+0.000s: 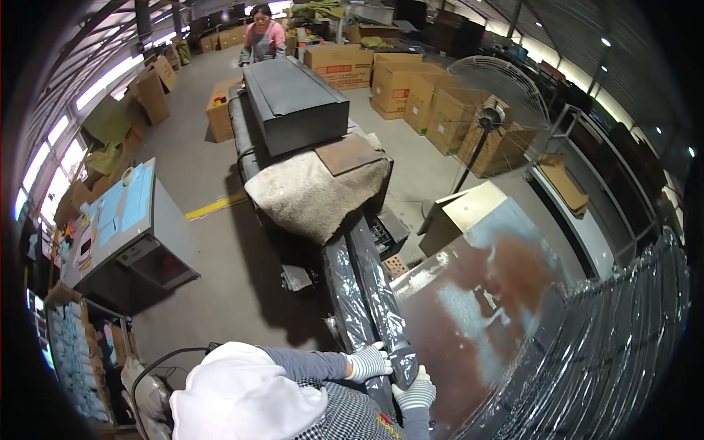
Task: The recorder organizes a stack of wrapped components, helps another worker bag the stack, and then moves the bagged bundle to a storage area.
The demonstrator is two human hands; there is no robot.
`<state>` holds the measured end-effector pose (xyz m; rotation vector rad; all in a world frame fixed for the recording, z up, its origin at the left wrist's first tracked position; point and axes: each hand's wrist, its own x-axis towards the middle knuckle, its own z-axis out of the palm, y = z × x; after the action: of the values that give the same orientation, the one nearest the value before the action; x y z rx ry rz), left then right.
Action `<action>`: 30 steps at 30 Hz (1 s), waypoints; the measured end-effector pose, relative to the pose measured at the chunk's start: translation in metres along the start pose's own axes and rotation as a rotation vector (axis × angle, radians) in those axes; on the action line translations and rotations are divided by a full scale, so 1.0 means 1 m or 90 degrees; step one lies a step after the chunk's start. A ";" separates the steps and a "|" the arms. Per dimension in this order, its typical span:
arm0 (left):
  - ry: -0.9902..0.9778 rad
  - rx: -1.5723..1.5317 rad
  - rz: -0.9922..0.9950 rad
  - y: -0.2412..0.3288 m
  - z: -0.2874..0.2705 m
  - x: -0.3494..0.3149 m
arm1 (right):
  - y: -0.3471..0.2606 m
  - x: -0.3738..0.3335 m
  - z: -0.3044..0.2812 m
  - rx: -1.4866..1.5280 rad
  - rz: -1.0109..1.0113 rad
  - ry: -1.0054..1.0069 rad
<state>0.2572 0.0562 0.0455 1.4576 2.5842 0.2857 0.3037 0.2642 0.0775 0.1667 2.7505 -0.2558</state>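
Note:
Neither of my own hands can be made out. Close by at the lower left, a co-worker in a white cap (242, 396) and checked apron bends over two long dark panels (370, 293) wrapped in shiny clear plastic. One striped-gloved hand (369, 362) lies across the panels. A second matching gloved hand (415, 390), by its grey sleeve apparently the same co-worker's, grips the near end of the right panel. The far ends of the panels reach the pale cloth (308, 191) draped over a bench. On that bench rests a large dark grey metal box (304, 110).
Many wrapped dark panels (594, 352) lie at the lower right, beside a stained brown tabletop (469, 315). A caged standing fan (491, 117) and cardboard boxes (337, 66) stand farther off. Another person (262, 37) is beyond the bench; a grey cabinet (139, 235) stands left.

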 end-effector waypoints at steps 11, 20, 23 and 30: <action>0.033 -0.039 -0.080 -0.111 -0.048 -0.007 | -0.082 0.108 -0.044 -0.001 -0.097 -0.033; -0.023 -0.041 -0.225 -0.246 -0.063 0.021 | -0.103 0.119 -0.124 0.233 -0.310 0.380; -0.099 -0.165 -0.279 -0.217 -0.071 0.088 | -0.046 0.060 -0.111 0.219 -0.271 0.505; 0.121 -0.314 0.015 -0.066 -0.001 0.192 | 0.112 -0.216 -0.233 0.032 0.110 0.908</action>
<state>0.1042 0.1878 0.0214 1.3256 2.3820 1.0245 0.4380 0.4022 0.3540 0.8871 4.0708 -0.1803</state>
